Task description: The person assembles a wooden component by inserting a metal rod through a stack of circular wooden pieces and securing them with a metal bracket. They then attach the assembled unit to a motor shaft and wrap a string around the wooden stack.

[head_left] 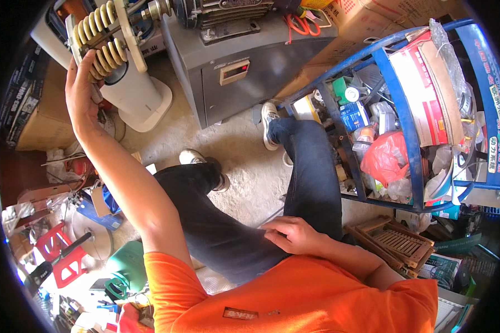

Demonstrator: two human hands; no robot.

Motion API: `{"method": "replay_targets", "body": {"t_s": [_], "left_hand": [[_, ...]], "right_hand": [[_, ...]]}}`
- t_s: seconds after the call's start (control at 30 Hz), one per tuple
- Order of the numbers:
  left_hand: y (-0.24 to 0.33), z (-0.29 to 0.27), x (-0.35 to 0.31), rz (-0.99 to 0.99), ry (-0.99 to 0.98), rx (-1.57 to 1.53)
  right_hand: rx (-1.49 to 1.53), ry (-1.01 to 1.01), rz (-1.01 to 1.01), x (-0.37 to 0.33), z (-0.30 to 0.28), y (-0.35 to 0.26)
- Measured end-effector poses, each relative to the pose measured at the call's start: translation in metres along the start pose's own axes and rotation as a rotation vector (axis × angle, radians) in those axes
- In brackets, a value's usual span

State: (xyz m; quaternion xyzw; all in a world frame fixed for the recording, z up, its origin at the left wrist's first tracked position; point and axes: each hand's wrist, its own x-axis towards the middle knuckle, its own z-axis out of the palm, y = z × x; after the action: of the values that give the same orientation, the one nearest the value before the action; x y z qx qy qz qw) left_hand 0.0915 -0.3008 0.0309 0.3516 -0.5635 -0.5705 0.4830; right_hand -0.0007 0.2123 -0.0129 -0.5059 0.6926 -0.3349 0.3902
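At the upper left, my left hand (84, 91) reaches up to a mounted part with cream coil springs (101, 58) set between two end plates. My fingers are closed round its outer end plate; part of the grip is hidden. Beneath the springs stands a white rounded pedestal (136, 97) with a dark top. A metal shaft (156, 9) runs from beside the springs toward a dark motor (228, 12). My right hand (295, 235) rests on my thigh in dark trousers, fingers loosely bent and apart, holding nothing.
A grey metal cabinet (244, 77) stands ahead under the motor, with orange-handled scissors (303, 25) on top. On the right is a blue metal rack (397, 83) full of boxes and bags. Wooden crates (397, 244) lie lower right. A red folding stool (61, 255) and green container (129, 266) are lower left.
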Motion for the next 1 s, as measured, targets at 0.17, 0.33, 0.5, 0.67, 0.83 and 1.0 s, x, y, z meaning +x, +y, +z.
{"method": "replay_targets", "body": {"t_s": [0.17,0.33,0.5,0.67,0.83,1.0], "left_hand": [[0.004,0.009,-0.006,-0.009,-0.004,-0.004],[0.002,0.003,-0.004,0.023,-0.012,-0.019],[0.001,0.003,-0.004,0.014,-0.029,-0.015],[0.007,0.011,-0.011,0.018,0.017,-0.016],[0.002,0.004,-0.005,0.009,0.007,-0.031],[0.003,0.007,-0.005,0.018,0.005,-0.01]], "right_hand": [[0.018,-0.006,0.021,0.003,0.002,0.002],[0.007,0.011,0.017,0.002,0.006,0.005],[0.011,-0.02,0.044,0.004,0.005,0.006],[0.039,-0.019,0.042,0.006,0.008,0.003],[0.038,-0.011,0.011,0.008,0.006,0.005],[0.036,-0.036,0.012,0.011,0.002,0.007]]}}
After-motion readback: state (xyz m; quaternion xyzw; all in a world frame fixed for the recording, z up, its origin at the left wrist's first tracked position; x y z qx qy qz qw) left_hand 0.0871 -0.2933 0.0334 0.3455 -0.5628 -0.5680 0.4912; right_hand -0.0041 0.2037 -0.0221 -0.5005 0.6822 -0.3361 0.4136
